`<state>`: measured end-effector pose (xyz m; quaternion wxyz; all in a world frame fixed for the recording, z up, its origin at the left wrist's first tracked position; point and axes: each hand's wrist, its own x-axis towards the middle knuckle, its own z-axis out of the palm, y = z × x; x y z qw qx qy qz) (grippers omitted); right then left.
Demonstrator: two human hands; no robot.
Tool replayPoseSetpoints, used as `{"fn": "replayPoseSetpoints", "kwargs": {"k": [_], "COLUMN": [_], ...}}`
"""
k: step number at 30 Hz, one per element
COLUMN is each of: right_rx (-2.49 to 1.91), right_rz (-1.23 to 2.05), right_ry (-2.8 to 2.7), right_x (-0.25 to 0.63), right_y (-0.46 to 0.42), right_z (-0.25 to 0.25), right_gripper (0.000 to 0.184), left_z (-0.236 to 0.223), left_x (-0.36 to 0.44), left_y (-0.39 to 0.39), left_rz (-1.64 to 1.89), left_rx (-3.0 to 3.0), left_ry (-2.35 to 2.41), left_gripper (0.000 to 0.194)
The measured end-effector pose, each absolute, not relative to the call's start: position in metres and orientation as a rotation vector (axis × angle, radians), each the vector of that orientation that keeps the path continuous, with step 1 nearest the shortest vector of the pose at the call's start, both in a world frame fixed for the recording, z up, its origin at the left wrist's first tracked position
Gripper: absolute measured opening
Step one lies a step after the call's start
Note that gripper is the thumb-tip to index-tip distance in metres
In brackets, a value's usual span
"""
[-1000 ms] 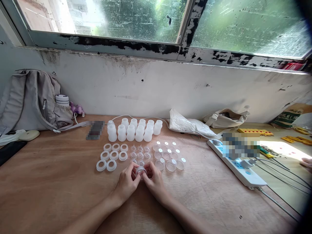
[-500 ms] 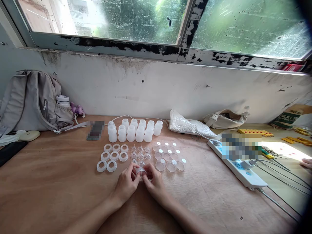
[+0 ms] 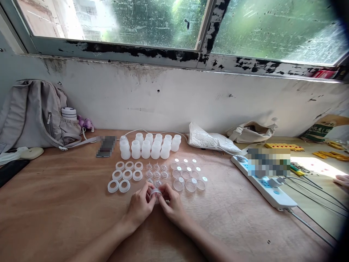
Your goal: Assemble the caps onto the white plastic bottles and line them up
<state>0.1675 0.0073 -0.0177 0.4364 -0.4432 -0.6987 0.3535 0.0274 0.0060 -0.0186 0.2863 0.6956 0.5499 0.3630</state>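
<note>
Between my left hand (image 3: 141,202) and my right hand (image 3: 169,201) is a translucent bottle collar ring (image 3: 156,191), low over the table. Thumbs and fingertips of both hands pinch it from either side. Clear plastic shows just beneath the ring; whether it is a nipple is partly hidden by my fingers. Right behind my fingers lie clear bottle nipples (image 3: 156,174) in short rows. To their left are several loose collar rings (image 3: 127,174), and to their right several clear domed caps (image 3: 186,175), each with a small white disc.
Frosted small bottles (image 3: 146,149) stand in two rows at the back; the leftmost has a clear cap. A power strip (image 3: 264,185) with cables lies to the right. A grey backpack (image 3: 29,112) and a phone (image 3: 106,146) are left. Another person's hand (image 3: 342,180) shows at the right edge.
The view has shifted slightly. My fingers have tilted the collar ring a little, and both hands keep their pinch on it. Nothing else on the table has moved.
</note>
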Motion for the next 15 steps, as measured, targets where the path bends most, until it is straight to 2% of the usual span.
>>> {"fn": "replayPoseSetpoints", "kwargs": {"k": [3, 8, 15], "right_rx": [-0.989, -0.939, -0.942], "right_rz": [1.059, 1.338, 1.367], "right_ry": [-1.704, -1.341, -1.323], "right_x": [0.170, 0.168, 0.168], "right_y": [0.005, 0.009, 0.015], "right_z": [-0.014, -0.019, -0.023], "right_gripper": [0.014, 0.037, 0.020], "left_z": [-0.018, -0.017, -0.019], "left_x": [0.023, 0.020, 0.023], "left_y": [0.009, 0.012, 0.013], "left_rz": [1.000, 1.080, 1.101], "left_rx": [1.825, 1.693, 1.571], "left_ry": [1.476, 1.313, 1.089], "left_gripper": [0.011, 0.016, 0.017]}}
